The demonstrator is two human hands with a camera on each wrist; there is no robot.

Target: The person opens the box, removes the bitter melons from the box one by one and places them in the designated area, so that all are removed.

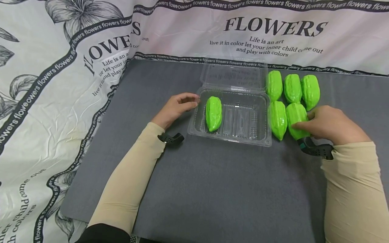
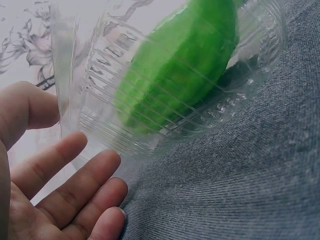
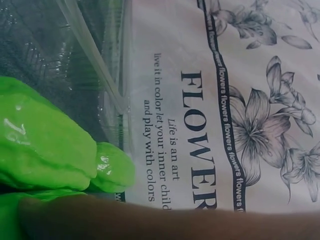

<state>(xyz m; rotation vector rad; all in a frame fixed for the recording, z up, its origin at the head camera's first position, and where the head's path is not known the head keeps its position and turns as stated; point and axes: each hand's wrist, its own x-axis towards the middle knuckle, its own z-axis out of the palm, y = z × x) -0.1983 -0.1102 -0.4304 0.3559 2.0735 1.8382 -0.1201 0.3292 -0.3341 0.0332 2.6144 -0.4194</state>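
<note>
A clear plastic clamshell box (image 1: 231,138) stands on the table with its lid folded back. One glossy green star fruit (image 1: 214,114) lies upright along the left side inside it. My left hand (image 1: 177,108) is at the box's left rim; in the left wrist view its thumb and index finger pinch that rim, the other fingers loosely extended. To the right of the box, my right hand (image 1: 331,125) grips another star fruit (image 1: 296,116), thumb on its near side. Its other fingers are mostly hidden. In the right wrist view only part of one finger (image 3: 125,220) shows.
Beside the box are more star fruits: one (image 1: 278,119) next to the gripped one, and a back row of three (image 1: 293,88). The transparent lid (image 1: 234,76) leans toward the flower-printed cloth (image 1: 182,33) behind the grey table (image 1: 212,189).
</note>
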